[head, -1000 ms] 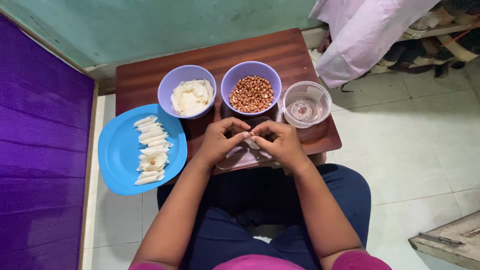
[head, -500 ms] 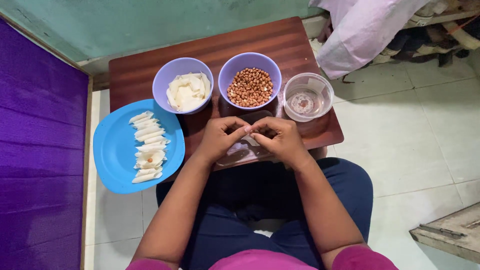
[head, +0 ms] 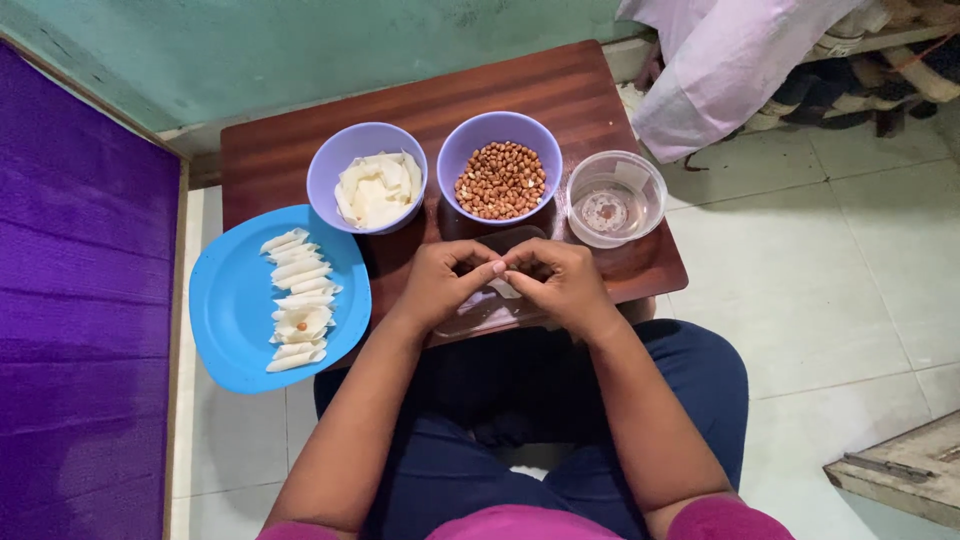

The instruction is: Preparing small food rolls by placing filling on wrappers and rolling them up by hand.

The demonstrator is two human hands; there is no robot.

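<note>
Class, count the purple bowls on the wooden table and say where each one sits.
2. One purple bowl, holding pale wrappers, sits left, beside the blue plate. The other purple bowl, holding peanuts, sits centre, left of the clear plastic container. None appears hidden.

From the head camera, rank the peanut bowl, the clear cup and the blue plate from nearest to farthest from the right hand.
Measured from the right hand:
1. Peanut bowl, just beyond the hand, toward the table's middle.
2. Clear cup, beyond the hand and to its right, near the table's edge.
3. Blue plate, far left, past the left hand, overhanging the table.
</note>
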